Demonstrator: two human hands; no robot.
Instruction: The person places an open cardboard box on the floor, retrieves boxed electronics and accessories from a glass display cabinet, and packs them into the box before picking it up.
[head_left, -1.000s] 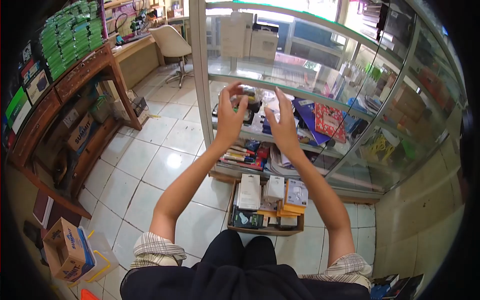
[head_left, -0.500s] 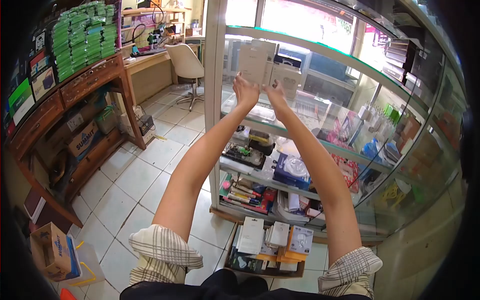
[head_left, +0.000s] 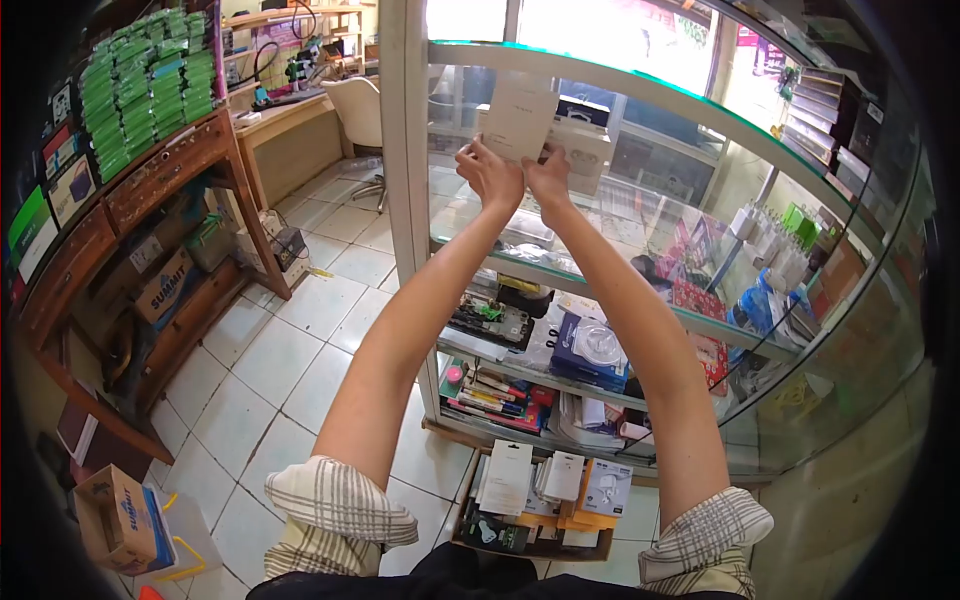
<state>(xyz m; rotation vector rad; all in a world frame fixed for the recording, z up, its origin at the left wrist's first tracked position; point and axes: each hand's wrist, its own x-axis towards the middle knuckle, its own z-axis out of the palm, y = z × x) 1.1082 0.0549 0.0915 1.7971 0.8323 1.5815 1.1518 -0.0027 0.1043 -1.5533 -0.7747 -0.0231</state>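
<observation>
Inside the glass display case, a tall flat white box [head_left: 522,118] stands slightly tilted on the upper shelf. My left hand [head_left: 490,176] grips its lower left side, fingers bent around the edge. At its lower right corner, my right hand [head_left: 547,178] pinches the box, the fingertips partly hidden. Just behind and to the right is a white box with an earbuds picture [head_left: 582,152]. A dark-topped box [head_left: 582,110] shows behind that one.
Glass shelves [head_left: 640,240] hold chargers, a blue box with a coiled white cable [head_left: 590,350], and pens. A carton of packaged accessories [head_left: 535,535] sits on the floor before me. To the left are a wooden desk [head_left: 180,165], an office chair [head_left: 357,110] and a Summit carton [head_left: 118,520].
The tall white box has shifted right and tilted, its top leaning right. My right hand has closed in on its lower corner, nearer my left hand. The view has turned slightly.
</observation>
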